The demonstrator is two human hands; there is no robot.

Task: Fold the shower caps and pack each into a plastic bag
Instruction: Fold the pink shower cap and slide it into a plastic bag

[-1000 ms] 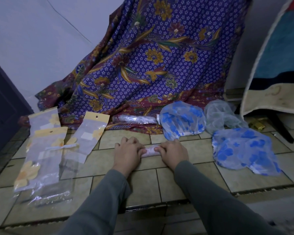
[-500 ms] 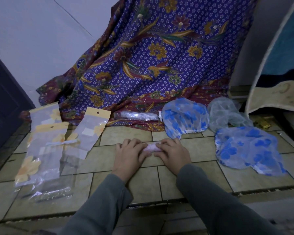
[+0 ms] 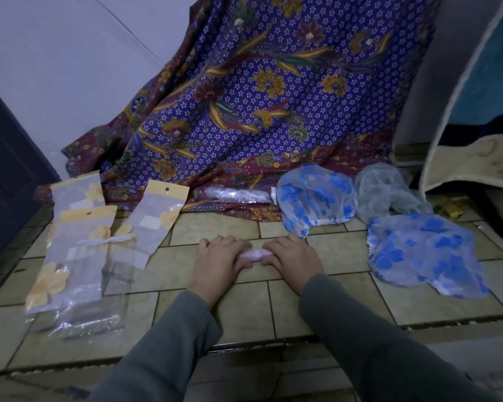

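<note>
Hands (image 3: 254,258) cover rolled cap (image 3: 254,253), mostly hidden.

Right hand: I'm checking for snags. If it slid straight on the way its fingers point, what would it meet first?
The right hand points toward the left hand along the rolled pale pink shower cap, so probably the left hand's fingers.
</note>
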